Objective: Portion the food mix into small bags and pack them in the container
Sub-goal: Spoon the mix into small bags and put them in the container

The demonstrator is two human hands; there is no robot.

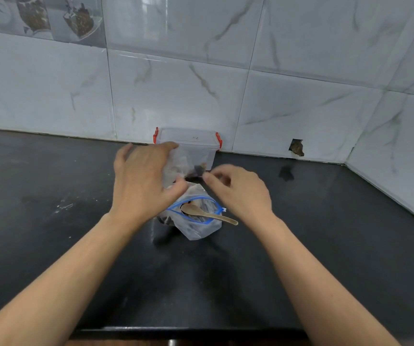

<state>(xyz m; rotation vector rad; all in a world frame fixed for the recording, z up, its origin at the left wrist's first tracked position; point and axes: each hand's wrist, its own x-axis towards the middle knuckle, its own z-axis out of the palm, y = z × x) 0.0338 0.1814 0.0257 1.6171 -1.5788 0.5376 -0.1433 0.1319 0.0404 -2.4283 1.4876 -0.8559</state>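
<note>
Nearest, bare black counter [201, 283] is being left as working room up to its front edge. Beyond it, the big zip bag [196, 221] is being kept propped open, a wooden spoon [208, 214] resting in its mouth for scooping. Above it, a small bag [178, 166] holding some mix is being gripped by the left hand [143, 181] and pinched at its corner by the right hand [238, 191], probably for sealing. Farthest, the lidded container [188, 143] is being kept against the tiled wall [226, 83].

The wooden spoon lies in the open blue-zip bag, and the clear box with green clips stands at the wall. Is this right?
Not quite. In the head view the box has red clips, not green. The wooden spoon does lie in the open blue-zip bag.
</note>
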